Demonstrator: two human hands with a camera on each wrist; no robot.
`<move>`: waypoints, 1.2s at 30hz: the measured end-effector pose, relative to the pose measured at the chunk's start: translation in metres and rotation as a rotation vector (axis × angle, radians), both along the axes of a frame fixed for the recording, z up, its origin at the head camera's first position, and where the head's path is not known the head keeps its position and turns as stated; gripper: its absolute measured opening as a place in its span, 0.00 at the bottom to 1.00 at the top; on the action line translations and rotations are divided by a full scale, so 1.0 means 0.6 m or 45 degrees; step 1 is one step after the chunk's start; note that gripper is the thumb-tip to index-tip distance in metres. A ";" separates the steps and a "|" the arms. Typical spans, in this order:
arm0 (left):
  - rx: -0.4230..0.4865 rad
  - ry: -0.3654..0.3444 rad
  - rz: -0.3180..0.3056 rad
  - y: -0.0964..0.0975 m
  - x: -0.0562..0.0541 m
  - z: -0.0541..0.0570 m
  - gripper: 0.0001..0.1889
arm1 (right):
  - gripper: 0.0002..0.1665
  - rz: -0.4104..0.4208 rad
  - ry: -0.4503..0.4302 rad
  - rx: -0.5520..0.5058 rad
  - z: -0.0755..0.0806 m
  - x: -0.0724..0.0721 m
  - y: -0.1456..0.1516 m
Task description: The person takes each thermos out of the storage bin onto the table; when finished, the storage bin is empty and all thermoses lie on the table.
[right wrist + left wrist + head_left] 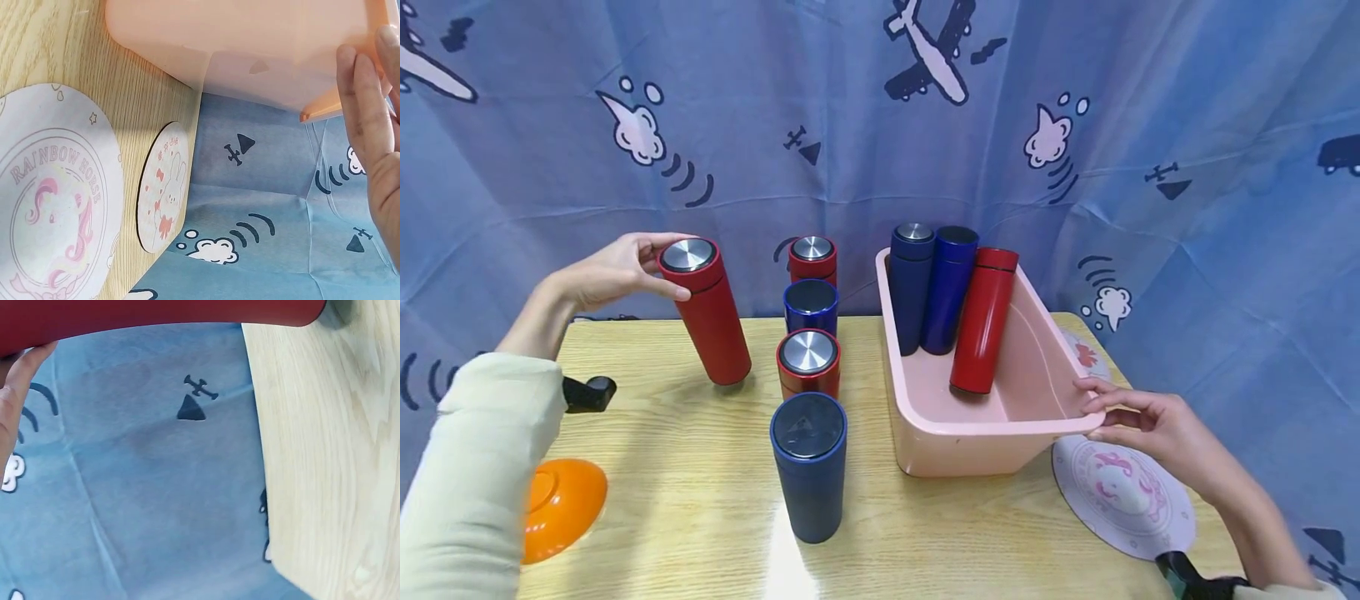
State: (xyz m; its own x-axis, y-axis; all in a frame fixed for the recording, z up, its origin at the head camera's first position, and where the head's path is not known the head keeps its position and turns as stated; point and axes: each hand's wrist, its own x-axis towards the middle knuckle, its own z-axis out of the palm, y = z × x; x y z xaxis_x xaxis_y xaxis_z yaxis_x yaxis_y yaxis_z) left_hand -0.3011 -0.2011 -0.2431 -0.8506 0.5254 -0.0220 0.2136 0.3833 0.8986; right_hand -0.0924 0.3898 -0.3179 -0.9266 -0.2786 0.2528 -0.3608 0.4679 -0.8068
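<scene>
My left hand (613, 271) grips a matte red thermos (713, 329) by its lid end, thumb in front; the flask has a steel-topped lid, leans in the head view, and its base is close over the table. At the pink bin (1000, 428), my right hand (1157, 425) holds the rim at the front right corner. Inside the bin a navy thermos (910, 292), a blue thermos (949, 292) and a glossy red thermos (985, 325) lean against the far wall. In the right wrist view, fingers (372, 112) lie along the bin's edge.
Between hand and bin runs a row: a red thermos (812, 268), a blue thermos (811, 323), a shiny red thermos (808, 385) and a dark blue tumbler (812, 492). An orange bowl (568, 508) lies left. Round printed mats (62, 156) lie right. A blue curtain (737, 125) hangs behind.
</scene>
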 end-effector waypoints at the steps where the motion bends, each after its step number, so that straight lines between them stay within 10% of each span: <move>1: 0.010 -0.006 0.000 0.002 -0.003 -0.005 0.40 | 0.17 -0.003 0.001 0.006 0.001 0.000 0.000; 36: -0.002 0.005 -0.022 0.067 -0.057 -0.058 0.39 | 0.17 -0.003 -0.034 -0.040 0.004 0.004 0.000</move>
State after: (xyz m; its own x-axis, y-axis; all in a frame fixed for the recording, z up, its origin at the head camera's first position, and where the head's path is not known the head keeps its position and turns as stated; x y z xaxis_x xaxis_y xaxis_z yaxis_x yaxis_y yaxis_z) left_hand -0.3350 -0.1608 -0.2778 -0.8416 0.5398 -0.0196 0.2233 0.3808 0.8973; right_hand -0.0902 0.3899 -0.3156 -0.9338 -0.2687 0.2363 -0.3376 0.4433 -0.8304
